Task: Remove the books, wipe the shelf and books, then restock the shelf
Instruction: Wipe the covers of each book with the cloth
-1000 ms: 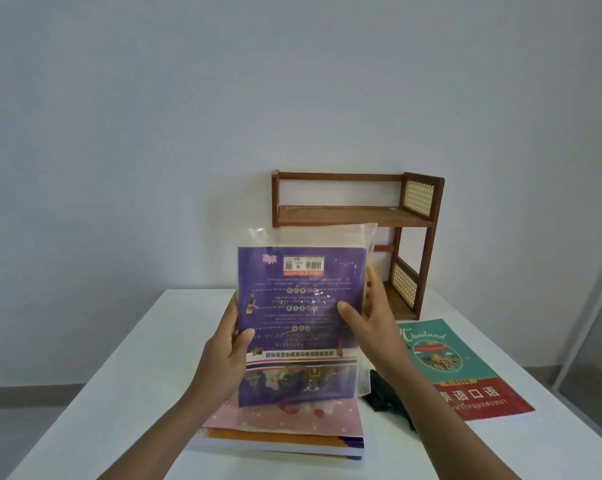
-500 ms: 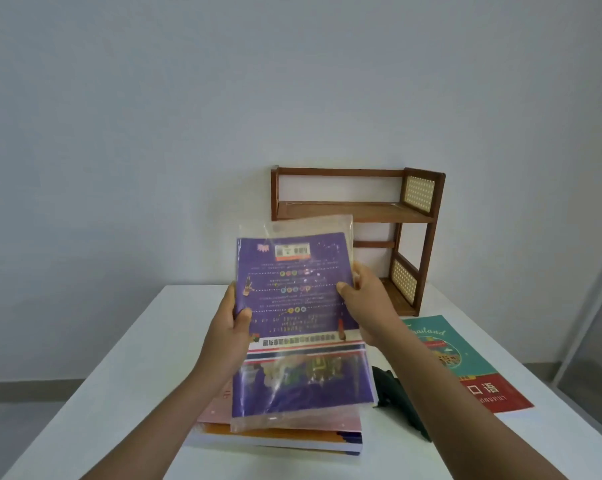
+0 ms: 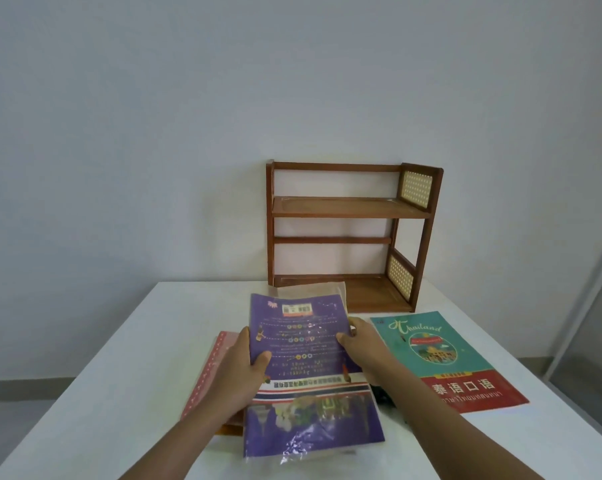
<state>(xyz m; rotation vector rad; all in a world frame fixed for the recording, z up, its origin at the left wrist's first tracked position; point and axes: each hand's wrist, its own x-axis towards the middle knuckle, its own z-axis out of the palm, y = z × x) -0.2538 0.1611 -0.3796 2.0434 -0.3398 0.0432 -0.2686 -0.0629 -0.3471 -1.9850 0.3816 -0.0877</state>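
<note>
White tabletop below — both hands' fingers pinch the plastic-sleeved purple book, whose slick wrap might slip free.

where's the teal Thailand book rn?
Head view, right side: the teal and red Thailand book lies flat on the white table, in front of the brown wooden shelf, beside the right hand.

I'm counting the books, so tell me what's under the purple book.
Under the purple book, held by both hands, a pink dotted book shows with an orange edge beneath. Anything more in that stack is covered.
</note>
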